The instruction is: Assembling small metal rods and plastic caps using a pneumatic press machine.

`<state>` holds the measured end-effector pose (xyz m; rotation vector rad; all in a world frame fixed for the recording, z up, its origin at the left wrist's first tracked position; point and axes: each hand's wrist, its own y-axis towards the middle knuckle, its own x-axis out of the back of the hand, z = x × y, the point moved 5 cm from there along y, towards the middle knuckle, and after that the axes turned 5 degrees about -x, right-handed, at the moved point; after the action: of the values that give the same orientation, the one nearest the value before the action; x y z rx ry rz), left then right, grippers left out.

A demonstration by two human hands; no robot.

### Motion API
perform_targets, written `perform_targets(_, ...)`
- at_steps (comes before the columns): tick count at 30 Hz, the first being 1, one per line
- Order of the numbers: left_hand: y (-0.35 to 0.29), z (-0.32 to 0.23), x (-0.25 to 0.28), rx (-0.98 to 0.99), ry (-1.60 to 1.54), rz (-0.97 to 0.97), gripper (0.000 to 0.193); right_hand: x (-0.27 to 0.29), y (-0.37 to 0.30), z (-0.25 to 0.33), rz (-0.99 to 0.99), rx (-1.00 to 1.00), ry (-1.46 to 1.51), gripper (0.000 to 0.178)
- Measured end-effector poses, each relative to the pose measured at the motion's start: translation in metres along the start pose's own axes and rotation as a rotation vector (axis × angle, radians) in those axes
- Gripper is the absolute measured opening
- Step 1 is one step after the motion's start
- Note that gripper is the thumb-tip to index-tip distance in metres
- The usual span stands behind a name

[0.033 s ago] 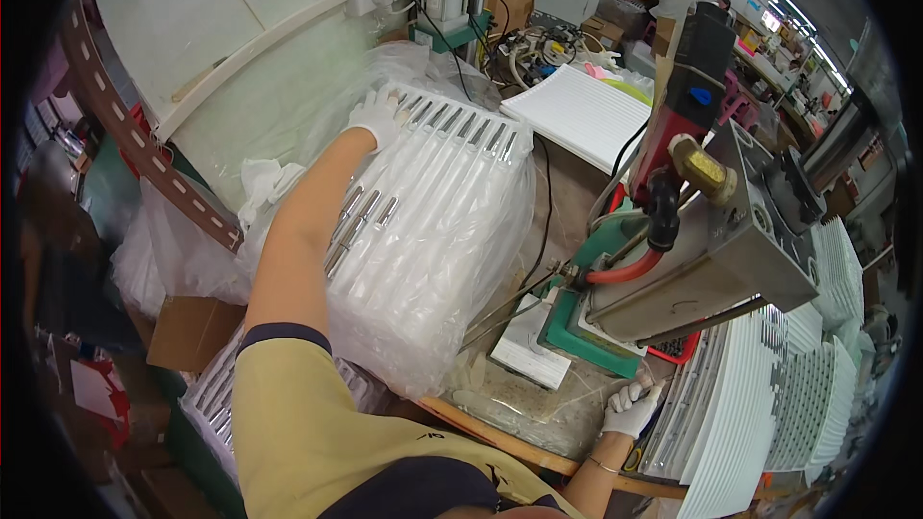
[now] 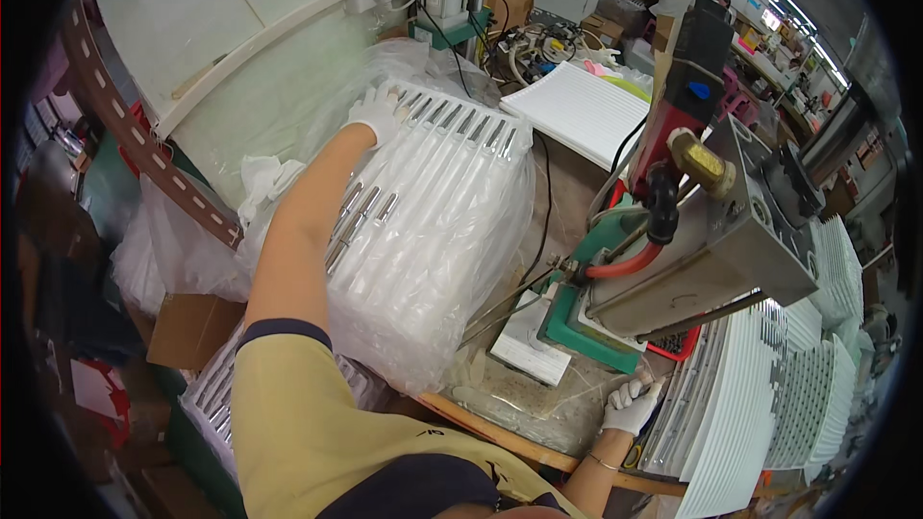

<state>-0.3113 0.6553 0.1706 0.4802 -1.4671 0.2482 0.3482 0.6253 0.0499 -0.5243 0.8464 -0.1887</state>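
My left hand (image 2: 378, 117), in a white glove, rests at the far left corner of a white ribbed tray (image 2: 433, 187) partly wrapped in clear plastic. Its fingers are stretched out over the ends of the slots. Slim shiny metal tubes (image 2: 471, 125) lie along the tray's far edge, and a few more metal tubes (image 2: 358, 223) sit at its left side near my forearm. My right hand (image 2: 630, 408), also gloved, lies near the table's front edge with curled fingers and the thumb pointing out. The inside of that fist is hidden.
A press (image 2: 702, 240) with a green base (image 2: 601, 341) stands right of the tray, beside a white block (image 2: 529, 346). White ribbed trays (image 2: 735, 423) are at the right. An empty-looking white tray (image 2: 577, 115) lies behind. A black cable (image 2: 548, 221) crosses the table.
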Motion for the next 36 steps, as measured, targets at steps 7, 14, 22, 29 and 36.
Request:
perform_targets(7, -0.015, 0.049, 0.037, 0.055, -0.508, -0.542, 0.053, -0.007, 0.001, -0.002, -0.02, 0.098, -0.228, 0.048)
perform_targets(14, -0.188, -0.034, 0.128, -0.028, -0.442, -0.102, 0.03, -0.002, -0.011, 0.0, -0.024, 0.082, -0.276, 0.03)
perform_targets(22, -0.288, -0.05, 0.094, 0.163, -0.136, -0.106, 0.03, -0.035, -0.015, 0.006, 0.05, 0.418, -0.914, 0.023)
perform_targets(29, -0.316, -0.074, 0.086, 0.056, -1.066, -0.071, 0.014, -0.088, 0.003, 0.035, -0.179, 0.614, -1.905, 0.022)
perform_targets(36, -0.367, -0.23, 0.064, -0.225, -1.529, 0.8, 0.017, -0.091, 0.034, 0.026, -0.232, 0.366, -2.047, 0.024)
